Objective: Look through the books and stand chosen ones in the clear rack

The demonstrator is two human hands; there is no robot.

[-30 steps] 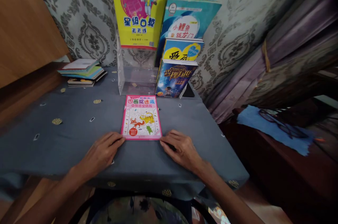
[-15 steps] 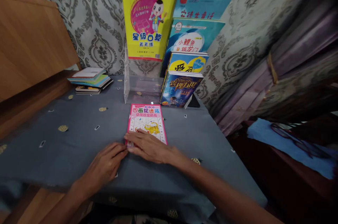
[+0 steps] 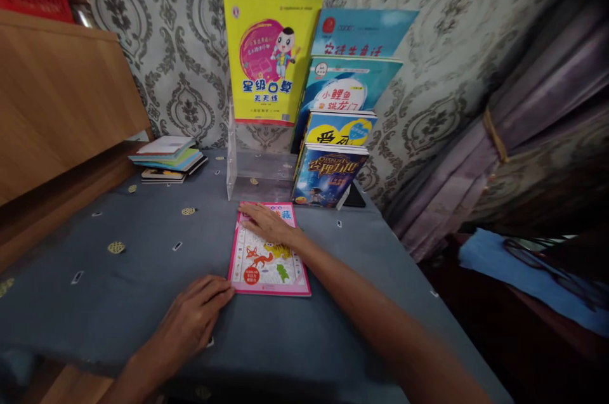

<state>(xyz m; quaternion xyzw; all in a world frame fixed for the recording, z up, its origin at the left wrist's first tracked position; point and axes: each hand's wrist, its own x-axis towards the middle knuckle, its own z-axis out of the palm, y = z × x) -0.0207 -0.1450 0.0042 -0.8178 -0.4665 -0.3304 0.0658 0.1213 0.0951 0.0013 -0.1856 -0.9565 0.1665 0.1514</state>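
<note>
A pink-bordered picture book (image 3: 270, 267), with a fox and a yellow tiger on its cover, lies flat on the patterned grey-blue tablecloth. My right hand (image 3: 269, 224) rests palm down across its upper part, fingers stretched towards the top left corner, hiding part of the title. At the lower left corner of the book, the fingertips of my left hand (image 3: 202, 306) touch the edge; its fingers are extended close together and it grips nothing. Just behind the book stands a clear acrylic book rack (image 3: 261, 188).
A yellow workbook (image 3: 273, 58) stands at the rack's back left. Several books, a dark blue one (image 3: 328, 179) in front, fill its right side. A stack of thin books (image 3: 166, 160) lies at the back left beside a wooden cabinet (image 3: 61, 99). Glasses (image 3: 537, 258) rest on blue cloth at right.
My right hand has slid up the book from its lower left part to near the top, uncovering the fox. My left hand stays by the lower corner. The view has tilted up slightly.
</note>
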